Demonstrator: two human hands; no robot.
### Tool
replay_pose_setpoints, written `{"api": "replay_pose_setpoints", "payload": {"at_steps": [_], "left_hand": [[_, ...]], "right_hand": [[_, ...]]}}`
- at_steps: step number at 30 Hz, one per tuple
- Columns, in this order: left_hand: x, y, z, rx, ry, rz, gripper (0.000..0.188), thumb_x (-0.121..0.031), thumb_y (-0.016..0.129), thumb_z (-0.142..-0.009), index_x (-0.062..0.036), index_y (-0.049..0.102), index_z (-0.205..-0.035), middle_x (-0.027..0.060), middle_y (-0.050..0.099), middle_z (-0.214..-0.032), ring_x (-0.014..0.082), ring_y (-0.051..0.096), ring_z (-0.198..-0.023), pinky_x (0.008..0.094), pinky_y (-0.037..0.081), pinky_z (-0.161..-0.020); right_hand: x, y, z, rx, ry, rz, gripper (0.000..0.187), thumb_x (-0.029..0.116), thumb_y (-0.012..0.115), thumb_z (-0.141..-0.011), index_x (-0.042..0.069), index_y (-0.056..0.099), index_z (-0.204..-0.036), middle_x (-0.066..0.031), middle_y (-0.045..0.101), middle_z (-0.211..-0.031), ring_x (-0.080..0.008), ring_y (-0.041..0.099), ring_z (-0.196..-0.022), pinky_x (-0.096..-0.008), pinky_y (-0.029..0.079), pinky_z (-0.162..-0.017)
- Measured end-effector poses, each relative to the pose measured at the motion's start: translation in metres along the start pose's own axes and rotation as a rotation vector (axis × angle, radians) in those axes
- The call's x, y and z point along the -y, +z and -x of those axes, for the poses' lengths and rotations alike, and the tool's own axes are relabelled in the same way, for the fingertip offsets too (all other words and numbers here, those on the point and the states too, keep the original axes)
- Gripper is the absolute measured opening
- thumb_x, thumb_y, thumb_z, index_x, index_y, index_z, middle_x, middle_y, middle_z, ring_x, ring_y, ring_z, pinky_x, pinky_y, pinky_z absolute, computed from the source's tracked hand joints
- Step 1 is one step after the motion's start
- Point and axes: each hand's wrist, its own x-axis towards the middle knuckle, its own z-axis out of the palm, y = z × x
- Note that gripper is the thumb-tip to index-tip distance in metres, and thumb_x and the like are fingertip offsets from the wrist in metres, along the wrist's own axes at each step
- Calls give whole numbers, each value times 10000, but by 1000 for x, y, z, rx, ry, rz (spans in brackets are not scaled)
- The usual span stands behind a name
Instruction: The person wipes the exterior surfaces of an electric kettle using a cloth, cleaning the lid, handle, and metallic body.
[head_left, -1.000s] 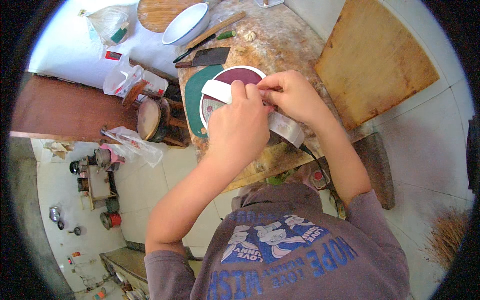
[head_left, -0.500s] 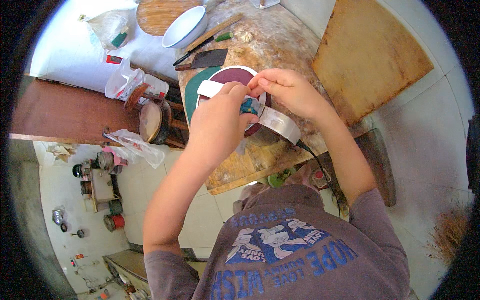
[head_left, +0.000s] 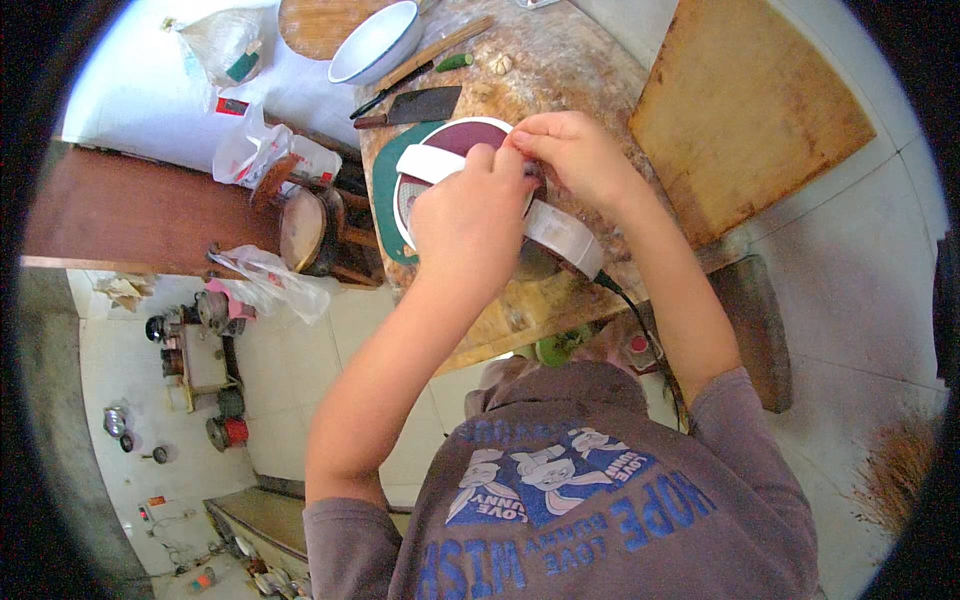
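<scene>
Both of my hands meet over a round electric appliance with a maroon face, a white rim and a white strap-like handle. My left hand is closed, its fingers bent round a small packet of which only a greyish sliver shows. My right hand has thumb and forefinger pinched together beside the left fingertips; what lies in the pinch, if anything, is too small to make out. Beneath the appliance's left side is a dark green flat piece. A silver-white arm with a black cord juts from its right side.
On the worn wooden table lie a cleaver, a green pepper or cucumber piece, a garlic bulb and a wooden stick. A white bowl stands behind. A wooden board leans at right; stools stand left.
My left hand has moved right and turned, so the blue patterned packet is now mostly hidden. My right hand has shifted slightly up, fingertips still against the left. The view has moved a little.
</scene>
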Motion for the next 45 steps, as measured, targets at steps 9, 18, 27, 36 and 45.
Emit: {"api": "replay_pose_setpoints", "payload": {"at_steps": [9, 18, 27, 36, 45], "left_hand": [[8, -9, 15, -55, 62, 202, 177, -136, 595, -766, -72, 541, -922, 46, 581, -903, 283, 611, -656, 373, 488, -550], [-9, -5, 2, 31, -86, 36, 228, -250, 651, -743, -78, 566, -866, 73, 612, -860, 297, 615, -699, 379, 486, -575], [-9, -4, 3, -5, -47, 22, 279, -151, 648, -717, -96, 590, -985, 47, 591, -895, 266, 606, -705, 364, 476, -568], [10, -9, 19, -101, 77, 287, 223, -127, 630, -735, -88, 585, -950, 25, 601, -988, 248, 616, -718, 350, 470, -521], [-7, -1, 1, -90, 43, 28, 155, -177, 613, -752, -93, 515, -839, 65, 527, -774, 234, 594, -584, 365, 447, -460]], "right_hand": [[-6, 6, -1, 23, -27, -138, 213, 156, 480, -864, -3, 613, -817, -24, 618, -693, -91, 523, -635, -231, 402, -610], [-5, 2, 0, -45, -68, -8, 221, 158, 487, -858, -4, 618, -786, -18, 598, -669, -67, 481, -590, -215, 381, -531], [-6, 3, -4, 13, -55, -73, 216, 146, 481, -857, -7, 605, -769, -40, 616, -658, -75, 488, -591, -215, 389, -530], [-1, 3, -3, 0, -50, -65, 214, 147, 485, -840, -8, 602, -749, -50, 629, -653, -104, 565, -636, -235, 429, -633], [-2, 1, -3, -44, -55, 11, 222, 150, 484, -841, -18, 595, -748, -56, 621, -655, -103, 565, -625, -239, 431, -596]]}}
